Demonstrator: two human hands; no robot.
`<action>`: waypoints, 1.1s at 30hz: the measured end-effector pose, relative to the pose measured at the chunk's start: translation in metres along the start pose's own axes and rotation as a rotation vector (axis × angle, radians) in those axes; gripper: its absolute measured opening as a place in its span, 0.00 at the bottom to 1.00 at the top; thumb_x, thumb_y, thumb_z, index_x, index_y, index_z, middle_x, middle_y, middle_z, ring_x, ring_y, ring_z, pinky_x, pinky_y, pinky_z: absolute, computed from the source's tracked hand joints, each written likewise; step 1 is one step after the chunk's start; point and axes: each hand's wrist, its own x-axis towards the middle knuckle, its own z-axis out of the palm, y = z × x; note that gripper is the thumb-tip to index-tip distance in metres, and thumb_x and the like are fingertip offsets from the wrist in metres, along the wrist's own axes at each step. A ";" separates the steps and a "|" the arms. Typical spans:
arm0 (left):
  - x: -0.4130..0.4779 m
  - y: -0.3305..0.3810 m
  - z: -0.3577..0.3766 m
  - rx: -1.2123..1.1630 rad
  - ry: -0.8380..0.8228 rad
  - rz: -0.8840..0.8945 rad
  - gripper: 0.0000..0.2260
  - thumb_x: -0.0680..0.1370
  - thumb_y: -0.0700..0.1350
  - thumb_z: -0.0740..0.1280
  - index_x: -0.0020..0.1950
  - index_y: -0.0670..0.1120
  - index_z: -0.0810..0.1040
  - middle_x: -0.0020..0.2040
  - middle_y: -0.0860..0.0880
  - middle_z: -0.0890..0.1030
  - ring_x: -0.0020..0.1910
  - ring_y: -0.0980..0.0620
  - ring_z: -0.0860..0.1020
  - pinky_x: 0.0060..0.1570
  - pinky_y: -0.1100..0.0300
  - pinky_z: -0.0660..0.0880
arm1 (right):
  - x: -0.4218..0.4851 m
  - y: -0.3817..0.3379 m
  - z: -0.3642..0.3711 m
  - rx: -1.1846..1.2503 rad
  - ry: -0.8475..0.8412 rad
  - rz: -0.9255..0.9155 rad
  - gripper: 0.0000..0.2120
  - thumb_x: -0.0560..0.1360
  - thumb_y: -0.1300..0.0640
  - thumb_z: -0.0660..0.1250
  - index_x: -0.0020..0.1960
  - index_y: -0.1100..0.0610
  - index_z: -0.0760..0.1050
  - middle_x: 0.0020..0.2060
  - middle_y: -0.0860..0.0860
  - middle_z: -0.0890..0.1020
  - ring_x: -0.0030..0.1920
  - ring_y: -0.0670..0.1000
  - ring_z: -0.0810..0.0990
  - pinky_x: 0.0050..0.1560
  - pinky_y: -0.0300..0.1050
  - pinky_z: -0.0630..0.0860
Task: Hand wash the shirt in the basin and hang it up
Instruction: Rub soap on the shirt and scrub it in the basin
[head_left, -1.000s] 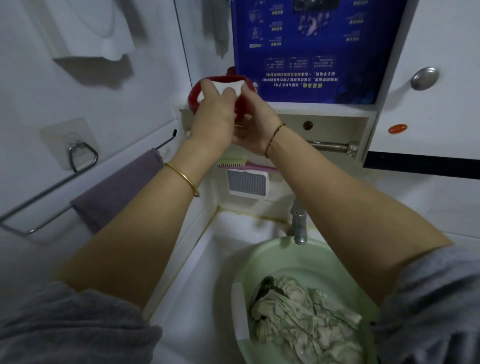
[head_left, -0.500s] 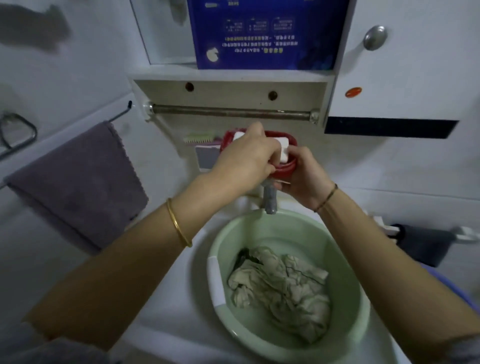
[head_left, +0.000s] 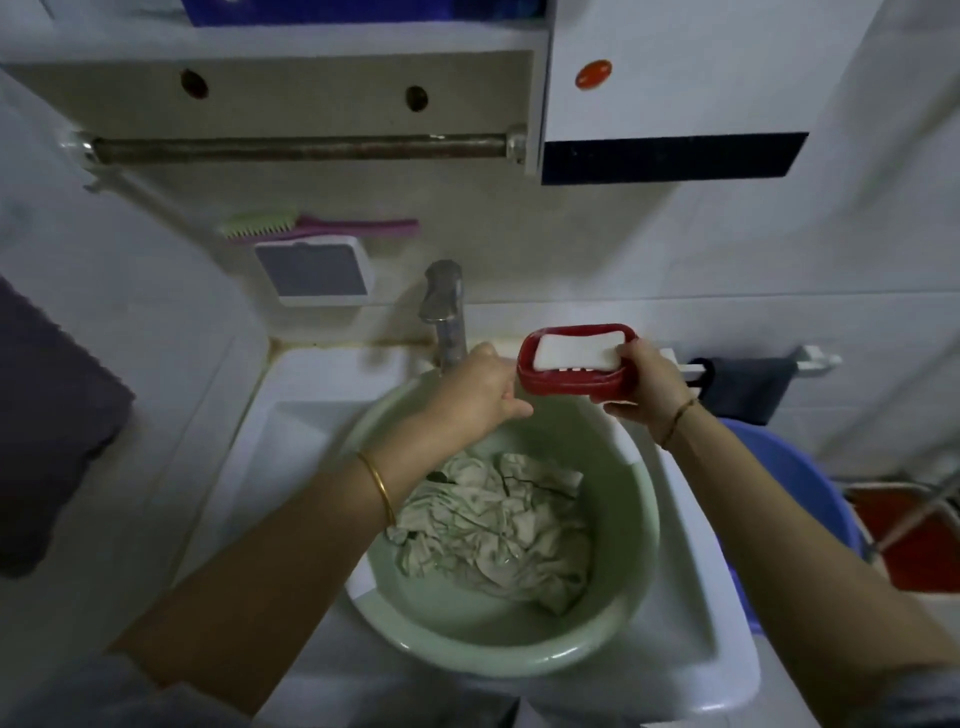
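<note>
Holding a red soap dish (head_left: 576, 371) over the far right rim of the pale green basin (head_left: 641, 525), the right hand (head_left: 647, 389) has its grip closed around the dish's right end, thumb on the upper edge. A white bar of soap (head_left: 579, 352) lies in the dish. The left hand (head_left: 480, 395) sits just left of the dish, fingers loosely curled toward its left end; whether they touch it I cannot tell, and the hand seems to hold nothing.

The shirt (head_left: 498, 530), pale with thin dark lines, lies crumpled in the bottom of the basin, which stands in the white sink (head_left: 696, 597) below the tap (head_left: 444, 312). It is soft and shapeless, and if soaked it will feel heavier than it looks and sag from wherever it is lifted. I cannot make out how much water is in the basin. A bunched handful from the middle should do for scrubbing; for hanging, the collar or shoulders would be the better hold, though neither can be picked out in the heap.

The soap is probably the slippery one here, best pinched across its short sides. On the far wall, a towel bar (head_left: 301, 148) runs under the cabinet, and a green-bristled brush (head_left: 317, 227) rests above a small holder. A dark towel (head_left: 57, 415) hangs at left.
</note>
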 end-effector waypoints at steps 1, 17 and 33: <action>0.003 -0.003 0.007 -0.005 -0.012 -0.008 0.16 0.75 0.47 0.70 0.32 0.49 0.66 0.46 0.49 0.67 0.42 0.52 0.71 0.45 0.59 0.68 | 0.006 0.000 0.002 -0.030 0.023 -0.008 0.06 0.78 0.53 0.58 0.44 0.54 0.69 0.41 0.53 0.77 0.40 0.53 0.79 0.35 0.44 0.75; 0.036 -0.045 0.067 -0.034 -0.184 -0.091 0.13 0.77 0.39 0.65 0.61 0.42 0.73 0.59 0.43 0.68 0.55 0.43 0.73 0.56 0.58 0.67 | 0.117 0.009 0.015 -0.252 0.143 0.204 0.15 0.79 0.48 0.53 0.52 0.60 0.68 0.34 0.54 0.70 0.29 0.52 0.69 0.20 0.33 0.66; 0.002 -0.087 0.125 0.301 -0.650 -0.158 0.25 0.76 0.52 0.67 0.69 0.43 0.67 0.68 0.41 0.68 0.67 0.42 0.66 0.65 0.54 0.66 | 0.023 0.080 0.055 -1.269 -0.426 -0.267 0.14 0.76 0.60 0.63 0.60 0.57 0.75 0.57 0.56 0.79 0.58 0.56 0.77 0.58 0.45 0.71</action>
